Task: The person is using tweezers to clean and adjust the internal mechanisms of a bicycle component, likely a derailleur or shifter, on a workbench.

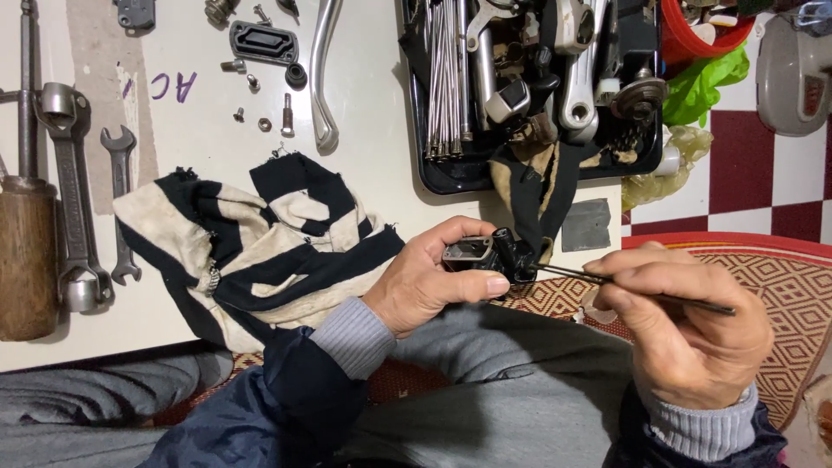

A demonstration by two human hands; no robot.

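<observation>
Fingers of the left hand [433, 277] clamp a small black housing [490, 254] above the lap; the right hand [685, 329] pinches a thin pick [641, 290] at it. A slip could gouge it or jab the thumb.

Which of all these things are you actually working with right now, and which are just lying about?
In use:
left hand holding black metal part
right hand holding thin metal rod

Lying about:
striped rag
spanners
silver lever
loose bolts
black tray of parts

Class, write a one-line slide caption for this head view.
Left hand grips a small black metal part while right hand pokes a thin rod into it.
</observation>
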